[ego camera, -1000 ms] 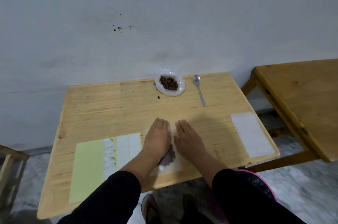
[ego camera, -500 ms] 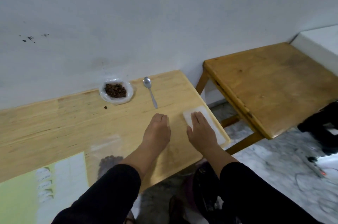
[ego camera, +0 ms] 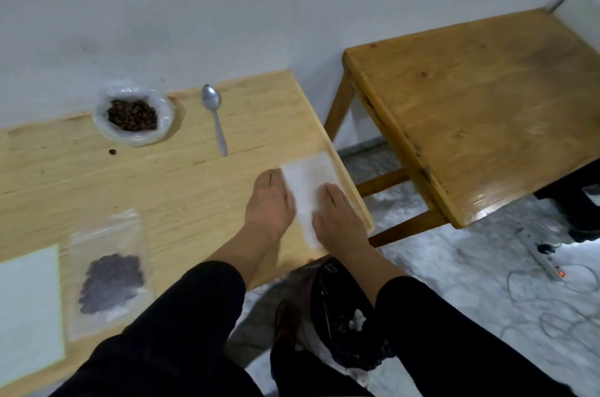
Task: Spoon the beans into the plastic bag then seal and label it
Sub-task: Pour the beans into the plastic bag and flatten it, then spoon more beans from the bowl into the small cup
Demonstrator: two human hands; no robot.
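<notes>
A clear plastic bag (ego camera: 108, 270) with dark beans in its lower half lies flat near the table's front edge, apart from both hands. At the back, an open plastic wrap (ego camera: 133, 114) holds more beans, with a metal spoon (ego camera: 215, 119) lying to its right. A stack of flat white empty bags (ego camera: 308, 189) lies at the table's right edge. My left hand (ego camera: 269, 202) lies flat along its left side and my right hand (ego camera: 337, 218) lies flat on its lower right part. The label sheet (ego camera: 27, 309) shows at the far left.
One loose bean (ego camera: 112, 152) lies on the light wooden table (ego camera: 181, 189). A darker wooden table (ego camera: 480, 104) stands to the right across a gap. On the floor are a black bin bag (ego camera: 344, 315) below the table edge and a power strip with cables (ego camera: 548, 263).
Both hands left the filled bag and moved right to the stack of white bags. The view swung right, so the filled bag and label sheet now sit at the lower left.
</notes>
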